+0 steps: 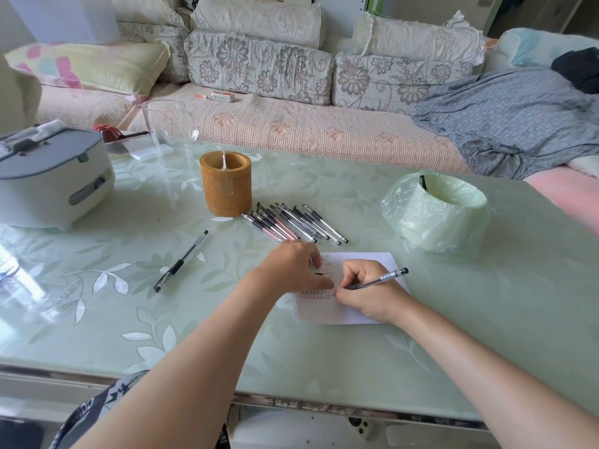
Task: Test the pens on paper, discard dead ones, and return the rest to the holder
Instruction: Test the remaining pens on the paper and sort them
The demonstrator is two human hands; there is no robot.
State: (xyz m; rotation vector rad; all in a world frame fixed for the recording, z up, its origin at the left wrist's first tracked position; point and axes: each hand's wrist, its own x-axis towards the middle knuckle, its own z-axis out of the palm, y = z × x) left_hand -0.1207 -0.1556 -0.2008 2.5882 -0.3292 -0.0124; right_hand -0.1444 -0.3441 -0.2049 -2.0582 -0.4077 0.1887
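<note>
Fingers of your right hand (369, 294) are pinching a clear plastic pen (385, 277), tip on the white scribbled paper sheet (327, 311); your left hand (291, 265) fingers, together, are pressing that sheet down.

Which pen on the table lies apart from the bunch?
The lone pen left of the paper; the other pens lie bunched beside the holder.

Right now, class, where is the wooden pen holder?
In the head view, the wooden pen holder stands left of centre, just left of the row of loose pens and in front of the clear glass jar.
</note>
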